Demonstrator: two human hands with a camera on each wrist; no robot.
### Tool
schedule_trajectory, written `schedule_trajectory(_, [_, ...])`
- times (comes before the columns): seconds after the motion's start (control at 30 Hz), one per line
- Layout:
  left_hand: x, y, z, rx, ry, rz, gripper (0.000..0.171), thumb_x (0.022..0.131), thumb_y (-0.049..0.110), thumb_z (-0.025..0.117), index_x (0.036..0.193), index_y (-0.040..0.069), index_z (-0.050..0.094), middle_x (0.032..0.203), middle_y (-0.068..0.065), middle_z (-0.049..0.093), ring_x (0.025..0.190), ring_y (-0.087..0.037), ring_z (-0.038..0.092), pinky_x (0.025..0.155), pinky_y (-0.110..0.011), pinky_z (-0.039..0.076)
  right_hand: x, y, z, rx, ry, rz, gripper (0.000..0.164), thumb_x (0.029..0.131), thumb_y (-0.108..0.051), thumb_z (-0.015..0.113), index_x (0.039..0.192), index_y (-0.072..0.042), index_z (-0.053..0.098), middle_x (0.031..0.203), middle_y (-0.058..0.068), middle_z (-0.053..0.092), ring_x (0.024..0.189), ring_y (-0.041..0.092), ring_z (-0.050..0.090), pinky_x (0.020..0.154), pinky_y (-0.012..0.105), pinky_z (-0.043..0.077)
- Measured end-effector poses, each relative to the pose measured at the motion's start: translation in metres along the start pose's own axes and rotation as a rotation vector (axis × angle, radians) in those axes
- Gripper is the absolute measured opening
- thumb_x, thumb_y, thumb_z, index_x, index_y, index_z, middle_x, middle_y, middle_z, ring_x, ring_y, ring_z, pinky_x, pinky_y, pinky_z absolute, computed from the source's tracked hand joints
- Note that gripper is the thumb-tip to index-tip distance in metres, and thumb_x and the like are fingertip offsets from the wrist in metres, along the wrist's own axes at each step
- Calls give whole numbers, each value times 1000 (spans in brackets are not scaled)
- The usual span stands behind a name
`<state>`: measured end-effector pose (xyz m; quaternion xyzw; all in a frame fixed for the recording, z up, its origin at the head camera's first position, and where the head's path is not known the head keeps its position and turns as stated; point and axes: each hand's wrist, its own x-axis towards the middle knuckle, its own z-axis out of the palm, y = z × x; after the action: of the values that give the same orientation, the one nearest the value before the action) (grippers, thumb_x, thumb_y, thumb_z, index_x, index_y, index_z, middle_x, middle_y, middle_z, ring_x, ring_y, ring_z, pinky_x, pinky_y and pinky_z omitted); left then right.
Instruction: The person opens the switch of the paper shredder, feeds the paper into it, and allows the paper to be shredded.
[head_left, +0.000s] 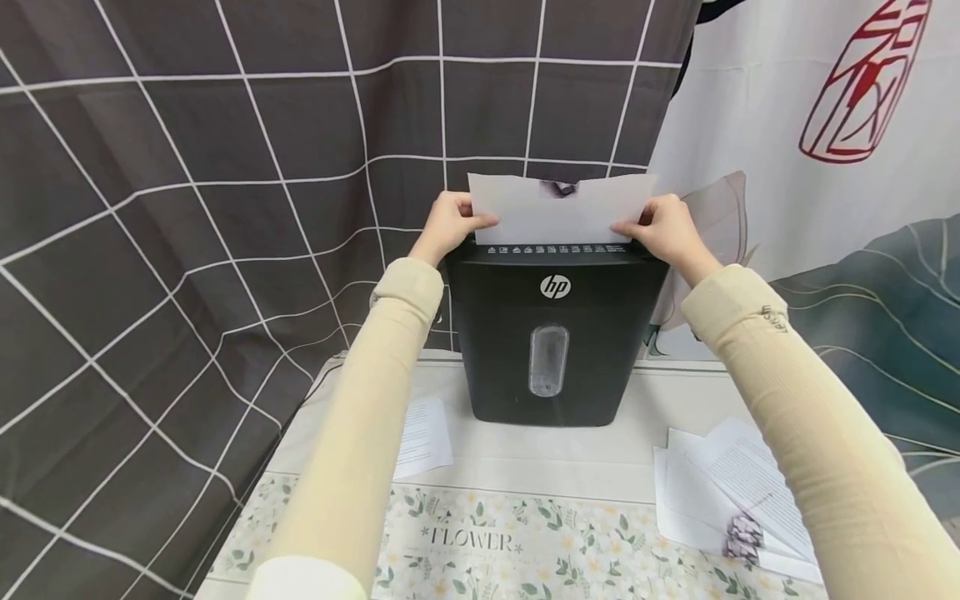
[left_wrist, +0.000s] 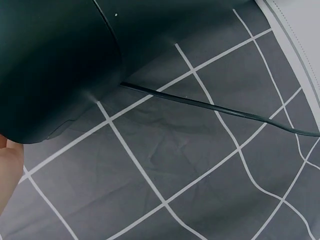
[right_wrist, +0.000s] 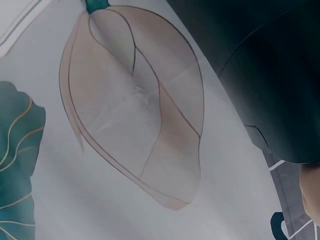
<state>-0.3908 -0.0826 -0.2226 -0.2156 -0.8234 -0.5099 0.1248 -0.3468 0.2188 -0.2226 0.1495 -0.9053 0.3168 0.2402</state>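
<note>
A black HP paper shredder [head_left: 498, 333] stands upright on the table against the curtain. A white sheet of paper [head_left: 555, 218] rises from the slot on its top, with a dark printed patch at the middle of its upper edge. My left hand [head_left: 452, 223] pinches the sheet's left side, thumb in front. On the opposite side my right hand [head_left: 667, 232] pinches it the same way. The paper's lower edge is hidden behind the shredder's front rim. In the left wrist view only a bit of the left hand [left_wrist: 9, 167] shows beside the shredder [left_wrist: 50, 70].
Printed sheets [head_left: 738, 492] lie at the right of the table, and another printed sheet [head_left: 423, 437] lies left of the shredder. A floral mat [head_left: 540, 550] covers the front. A black cord [left_wrist: 215, 107] runs along the dark checked curtain [head_left: 300, 125].
</note>
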Motion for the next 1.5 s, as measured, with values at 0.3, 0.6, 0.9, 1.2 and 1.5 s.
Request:
schedule_trajectory(0.3, [-4, -4, 3, 109, 14, 3, 22, 81, 8, 72, 98, -6, 70, 97, -23, 70, 64, 4, 54, 63, -14, 43, -3, 3, 3, -15, 28, 26, 22, 79, -9, 72, 77, 12, 67, 53, 1, 58, 52, -5, 39, 52, 16, 31])
schedule_trajectory(0.6, [-3, 1, 3, 44, 59, 48, 15, 81, 5, 72, 88, -8, 68, 77, -11, 70, 61, 1, 52, 59, -14, 41, -1, 0, 5, 124, 64, 9, 19, 81, -5, 71, 82, 13, 65, 50, -25, 46, 50, -8, 38, 50, 11, 32])
schedule_trajectory(0.9, [-8, 6, 3, 52, 79, 50, 16, 81, 6, 72, 93, -5, 70, 83, -12, 68, 58, -3, 47, 59, -15, 40, -3, -8, 5, 194, 81, -30, 16, 83, -2, 69, 89, 12, 65, 58, -28, 48, 51, -8, 40, 51, 8, 34])
schedule_trajectory(1.2, [-12, 4, 4, 75, 44, 47, 17, 81, 7, 73, 93, -5, 70, 88, -19, 70, 62, -2, 55, 62, -15, 44, -4, -10, 7, 215, 64, -15, 15, 83, -1, 69, 90, 11, 65, 61, -30, 50, 55, -9, 45, 54, 8, 37])
schedule_trajectory(1.5, [-13, 3, 2, 41, 68, 23, 14, 83, 3, 70, 95, -5, 69, 89, -19, 70, 63, -1, 55, 61, -13, 45, -6, -12, 8, 211, 77, -11, 15, 84, -4, 68, 90, 10, 66, 62, -31, 51, 56, -11, 46, 56, 7, 37])
